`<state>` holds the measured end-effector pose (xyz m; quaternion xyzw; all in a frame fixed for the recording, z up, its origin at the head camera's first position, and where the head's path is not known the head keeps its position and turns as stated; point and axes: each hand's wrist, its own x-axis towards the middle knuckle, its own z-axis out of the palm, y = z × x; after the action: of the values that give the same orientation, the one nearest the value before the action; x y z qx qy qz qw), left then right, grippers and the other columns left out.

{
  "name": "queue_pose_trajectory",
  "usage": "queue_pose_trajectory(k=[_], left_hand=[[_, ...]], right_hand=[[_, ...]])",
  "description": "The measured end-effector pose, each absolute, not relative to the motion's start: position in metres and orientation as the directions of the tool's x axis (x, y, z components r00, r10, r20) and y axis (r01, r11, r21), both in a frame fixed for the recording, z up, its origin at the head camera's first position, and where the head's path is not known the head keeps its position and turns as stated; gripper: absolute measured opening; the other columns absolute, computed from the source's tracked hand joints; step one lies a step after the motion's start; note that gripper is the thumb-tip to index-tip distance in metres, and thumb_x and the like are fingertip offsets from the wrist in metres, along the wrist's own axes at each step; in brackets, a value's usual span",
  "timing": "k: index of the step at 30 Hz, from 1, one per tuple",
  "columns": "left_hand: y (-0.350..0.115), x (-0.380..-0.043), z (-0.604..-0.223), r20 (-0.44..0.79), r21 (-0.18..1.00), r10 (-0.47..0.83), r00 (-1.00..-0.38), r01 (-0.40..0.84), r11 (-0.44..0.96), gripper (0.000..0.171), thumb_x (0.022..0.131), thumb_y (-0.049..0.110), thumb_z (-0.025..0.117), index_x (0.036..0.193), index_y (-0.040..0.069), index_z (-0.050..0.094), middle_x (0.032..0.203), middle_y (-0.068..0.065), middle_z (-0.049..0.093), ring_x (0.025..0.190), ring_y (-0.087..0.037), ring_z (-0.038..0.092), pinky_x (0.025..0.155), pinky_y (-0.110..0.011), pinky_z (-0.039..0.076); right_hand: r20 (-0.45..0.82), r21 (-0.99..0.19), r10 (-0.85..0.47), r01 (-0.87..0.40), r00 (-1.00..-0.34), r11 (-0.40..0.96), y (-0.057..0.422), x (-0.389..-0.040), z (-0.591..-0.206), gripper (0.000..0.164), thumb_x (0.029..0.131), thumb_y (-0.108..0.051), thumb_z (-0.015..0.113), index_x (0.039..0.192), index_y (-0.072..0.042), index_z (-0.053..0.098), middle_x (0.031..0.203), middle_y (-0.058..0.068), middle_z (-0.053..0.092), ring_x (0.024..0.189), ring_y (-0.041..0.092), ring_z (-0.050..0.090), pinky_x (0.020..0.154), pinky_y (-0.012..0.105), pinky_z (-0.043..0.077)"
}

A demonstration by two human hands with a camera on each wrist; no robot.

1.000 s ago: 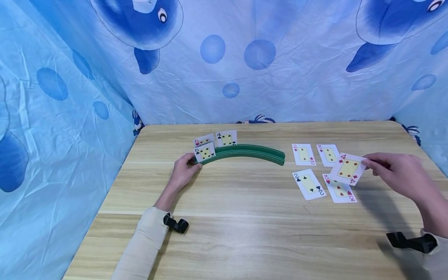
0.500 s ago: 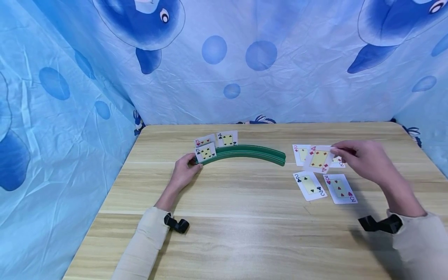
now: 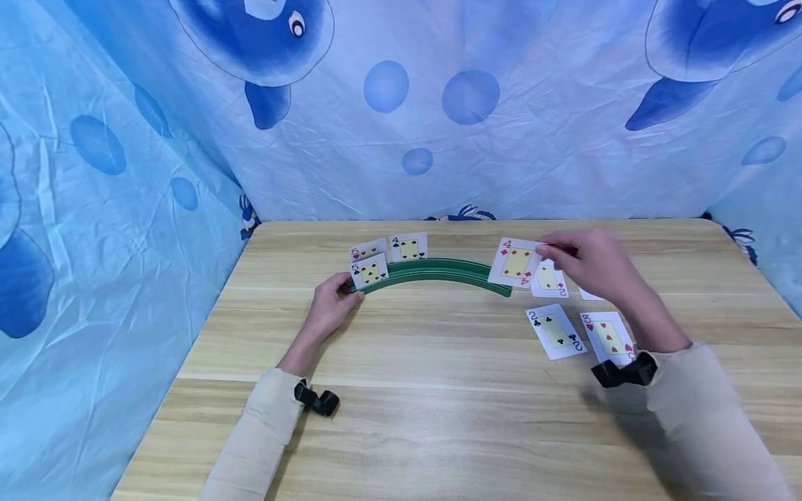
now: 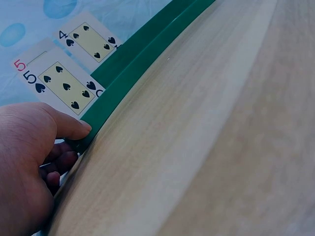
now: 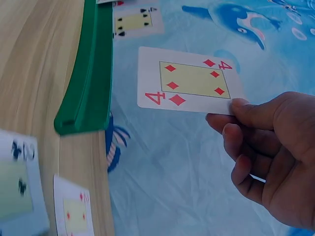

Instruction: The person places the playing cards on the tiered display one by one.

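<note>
A curved green card holder [image 3: 438, 270] lies on the wooden table. My left hand [image 3: 331, 306] pinches its left end, the thumb [image 4: 74, 127] on the front side. The five of spades [image 4: 64, 87] stands in the holder beside that thumb, in front of the five of hearts [image 3: 358, 249], mostly covered. Just right of them, the four of spades [image 3: 409, 248] stands in the rear. Between thumb and fingers my right hand [image 3: 595, 264] pinches the four of diamonds [image 5: 192, 81] by one edge, face toward me. In the head view this card overlaps the holder's right end.
Right of the holder, the two of clubs [image 3: 556, 332] and three of hearts [image 3: 604, 332] lie face up. The two of diamonds [image 3: 551, 282] is partly covered by the held card, and another card [image 3: 589, 295] by my right hand. A blue dolphin-print curtain [image 3: 351, 174] hangs behind the table.
My right hand has carried the four of diamonds leftward from above the loose cards to the holder's right end. My left hand has stayed at the left end.
</note>
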<state>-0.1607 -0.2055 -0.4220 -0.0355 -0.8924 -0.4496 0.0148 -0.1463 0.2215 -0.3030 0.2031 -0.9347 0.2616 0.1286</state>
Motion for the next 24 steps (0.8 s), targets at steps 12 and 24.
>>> queue_pose_trajectory(k=[12,24], left_hand=[[-0.205,-0.161,-0.422,0.071,0.81,0.052,-0.996,0.088,0.58,0.044,0.092,0.005,0.067,0.133,-0.005,0.057,0.124,-0.024,0.064,0.106,-0.032,0.059,0.092,-0.04,0.05],[-0.206,-0.161,-0.421,0.07,0.816,0.059,-0.996,0.091,0.57,0.045,0.092,0.005,0.067,0.134,-0.004,0.057,0.126,-0.024,0.063,0.107,-0.032,0.059,0.093,-0.04,0.05]], right_hand=[[0.383,-0.481,-0.372,-0.526,-0.846,0.701,0.165,-0.174,-0.301,0.02,0.099,-0.018,0.063,0.105,-0.005,0.077,0.071,0.008,0.067,0.061,0.015,0.051,0.056,0.026,0.04],[0.373,-0.494,-0.45,-0.584,-0.811,0.644,0.116,-0.196,-0.312,0.023,0.099,-0.018,0.062,0.111,-0.003,0.075,0.084,0.014,0.073,0.064,0.019,0.053,0.06,0.03,0.041]])
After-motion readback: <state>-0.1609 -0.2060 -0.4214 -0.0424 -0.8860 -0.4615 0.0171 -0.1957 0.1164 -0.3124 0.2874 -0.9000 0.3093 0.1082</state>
